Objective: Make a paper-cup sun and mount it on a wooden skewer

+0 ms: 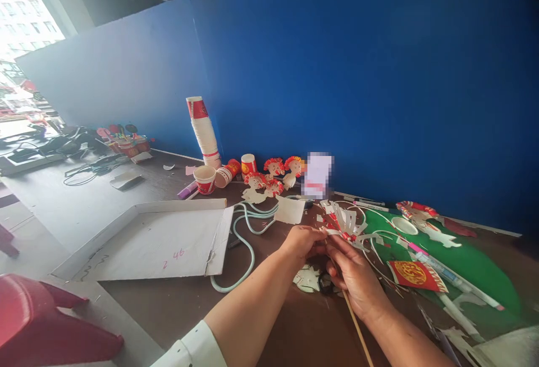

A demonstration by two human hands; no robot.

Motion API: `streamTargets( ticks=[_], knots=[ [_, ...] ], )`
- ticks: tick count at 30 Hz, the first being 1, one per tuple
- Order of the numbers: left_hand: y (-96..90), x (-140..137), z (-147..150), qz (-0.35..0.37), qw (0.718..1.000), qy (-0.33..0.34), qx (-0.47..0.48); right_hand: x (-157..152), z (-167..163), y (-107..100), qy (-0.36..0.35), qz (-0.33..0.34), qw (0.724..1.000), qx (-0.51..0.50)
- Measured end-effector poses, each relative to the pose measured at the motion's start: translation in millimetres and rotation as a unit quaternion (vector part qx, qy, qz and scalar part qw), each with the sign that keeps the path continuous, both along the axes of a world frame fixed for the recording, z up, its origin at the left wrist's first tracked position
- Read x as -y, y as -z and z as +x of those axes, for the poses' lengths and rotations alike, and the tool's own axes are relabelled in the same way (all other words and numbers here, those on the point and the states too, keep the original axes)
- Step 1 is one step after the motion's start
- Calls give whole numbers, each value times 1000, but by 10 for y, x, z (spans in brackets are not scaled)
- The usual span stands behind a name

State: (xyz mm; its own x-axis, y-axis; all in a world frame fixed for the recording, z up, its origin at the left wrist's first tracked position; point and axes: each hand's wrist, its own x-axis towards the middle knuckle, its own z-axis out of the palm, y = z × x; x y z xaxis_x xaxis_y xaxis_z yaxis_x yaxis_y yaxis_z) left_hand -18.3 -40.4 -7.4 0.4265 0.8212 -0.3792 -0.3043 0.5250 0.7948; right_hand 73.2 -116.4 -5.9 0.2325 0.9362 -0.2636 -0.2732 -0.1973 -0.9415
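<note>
Left hand (305,242) pinches the fringed paper (346,222), right hand (352,274) closes on the stick (357,330), all in from the worktop (298,333)'s back edge; tugging too hard could tear the thin fringe

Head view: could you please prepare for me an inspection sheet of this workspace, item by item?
Surface: brown table, with a green area toward the picture's right.
Job's things: fringed paper piece, red and white; thin stick slanting toward the picture's bottom edge.
Clutter: leaning cup stack; red-crested cutouts; shallow white tray marked "46".
Hands: left hand with fingers pinched at the paper piece's near end; right hand around the stick; grips partly hidden.
Cables: pale cable looped beside the tray; dark cable tangle farther off.
Surroundings: blue partition behind; red stool at lower left.
</note>
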Motion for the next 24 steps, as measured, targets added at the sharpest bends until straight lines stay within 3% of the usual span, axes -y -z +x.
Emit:
streamTargets(
  ticks=[11, 18, 24],
  knots=[
    [19, -9, 10, -8, 1000, -3, 5, 8, -10, 24, 10, 9, 999, -30],
    [46, -31, 9, 3, 998, 15, -55, -6, 6, 51, 3, 15, 998, -64],
    [49, -38, -13, 0, 998, 29, -52, -23, 34, 76, -2, 14, 997, -78]
  ],
)
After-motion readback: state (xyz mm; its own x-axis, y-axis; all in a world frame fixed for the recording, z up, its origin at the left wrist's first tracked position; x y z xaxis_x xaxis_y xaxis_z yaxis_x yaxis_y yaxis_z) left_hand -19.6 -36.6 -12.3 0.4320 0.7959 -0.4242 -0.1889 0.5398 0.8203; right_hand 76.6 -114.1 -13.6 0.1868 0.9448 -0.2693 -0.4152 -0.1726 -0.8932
